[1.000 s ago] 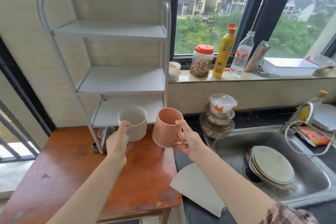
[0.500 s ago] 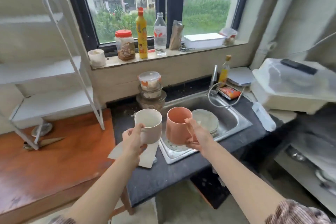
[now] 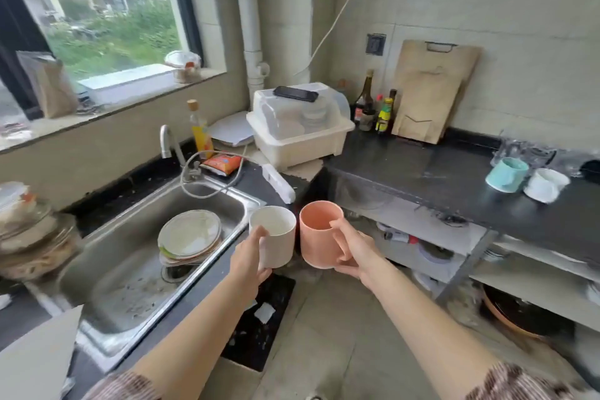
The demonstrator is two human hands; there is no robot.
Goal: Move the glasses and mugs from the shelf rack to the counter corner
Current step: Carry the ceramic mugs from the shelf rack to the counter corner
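My left hand (image 3: 250, 258) grips a white mug (image 3: 275, 234), held upright in the air at the sink's right edge. Beside it, almost touching, my right hand (image 3: 352, 248) holds a salmon-pink mug (image 3: 316, 235) by its handle side. On the black counter (image 3: 422, 178) at the right stand a teal mug (image 3: 506, 174) and a white mug (image 3: 546, 184), with several clear glasses (image 3: 526, 153) behind them. The shelf rack is out of view.
A steel sink (image 3: 136, 256) with stacked plates (image 3: 190, 235) lies at the left. A white dish box (image 3: 300, 127) with a phone on top, bottles (image 3: 373, 107) and a wooden cutting board (image 3: 431, 91) stand at the counter's back. Open shelves run under the counter.
The view has swung right, away from the shelf rack and wooden table, past the sink to the black counter. Both hands carried their mugs along, still side by side.
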